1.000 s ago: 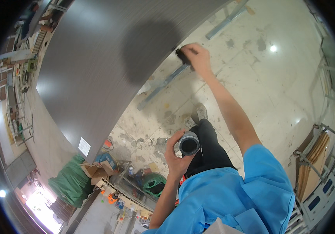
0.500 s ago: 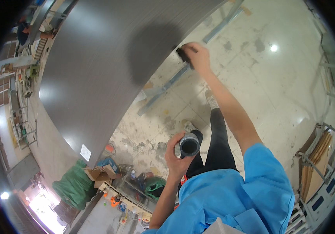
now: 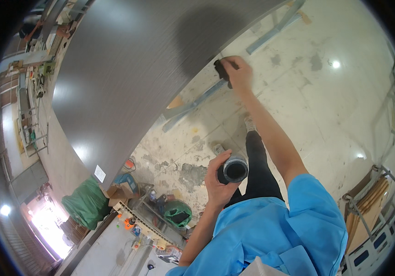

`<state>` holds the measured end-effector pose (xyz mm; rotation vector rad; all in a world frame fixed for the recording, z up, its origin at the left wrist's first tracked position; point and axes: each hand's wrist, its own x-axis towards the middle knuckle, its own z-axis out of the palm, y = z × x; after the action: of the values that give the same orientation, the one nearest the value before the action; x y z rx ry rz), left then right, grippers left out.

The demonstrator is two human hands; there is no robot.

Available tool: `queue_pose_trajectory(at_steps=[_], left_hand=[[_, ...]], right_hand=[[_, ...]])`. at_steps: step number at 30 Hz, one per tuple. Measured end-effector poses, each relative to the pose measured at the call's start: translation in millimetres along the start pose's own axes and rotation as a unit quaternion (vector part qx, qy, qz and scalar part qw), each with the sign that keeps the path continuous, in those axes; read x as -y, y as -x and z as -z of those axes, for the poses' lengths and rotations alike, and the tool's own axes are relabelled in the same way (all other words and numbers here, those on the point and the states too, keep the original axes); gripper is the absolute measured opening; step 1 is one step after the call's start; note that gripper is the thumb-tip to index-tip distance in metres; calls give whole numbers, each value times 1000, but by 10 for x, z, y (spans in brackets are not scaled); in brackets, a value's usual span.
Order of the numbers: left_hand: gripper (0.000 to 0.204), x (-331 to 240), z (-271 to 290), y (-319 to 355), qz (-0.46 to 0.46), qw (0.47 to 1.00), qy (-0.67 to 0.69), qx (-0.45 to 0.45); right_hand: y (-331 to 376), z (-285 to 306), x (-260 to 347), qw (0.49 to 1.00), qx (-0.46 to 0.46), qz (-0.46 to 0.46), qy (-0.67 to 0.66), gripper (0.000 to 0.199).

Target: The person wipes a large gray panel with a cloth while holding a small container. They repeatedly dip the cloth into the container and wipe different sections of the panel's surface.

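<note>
Fingers (image 3: 216, 177) grip a dark tube (image 3: 234, 170); right fingers (image 3: 239, 73) pinch a black pad (image 3: 221, 71).

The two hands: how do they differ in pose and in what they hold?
The right hand is stretched far out, pressing a small dark pad at the edge of the grey panel. The left hand stays close to the body, gripping a dark can upright. Both are bare.
</note>
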<state>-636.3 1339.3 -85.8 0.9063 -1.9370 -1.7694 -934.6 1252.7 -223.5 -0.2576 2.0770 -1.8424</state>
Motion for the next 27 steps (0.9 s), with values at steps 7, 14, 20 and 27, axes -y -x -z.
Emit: queue_pose_trajectory(at_steps=[7,14,20,27], left_hand=[[81,-144,-349,-189,36,999,-3,-5],[82,-282,-634,-293,30,999,-8,-40],[83,-331,-743,-329,21,999,-30,-35],[86,-344,-664,-242,20,998,-57,-17]], right_hand=[[50,-6,31,975,170,110,90,13],[-430,295,2,999,-5,-3,-44,12],[-109,117,20,976,155,135,69,12],[-281,180,-18,999,-9,-6,-36,16]])
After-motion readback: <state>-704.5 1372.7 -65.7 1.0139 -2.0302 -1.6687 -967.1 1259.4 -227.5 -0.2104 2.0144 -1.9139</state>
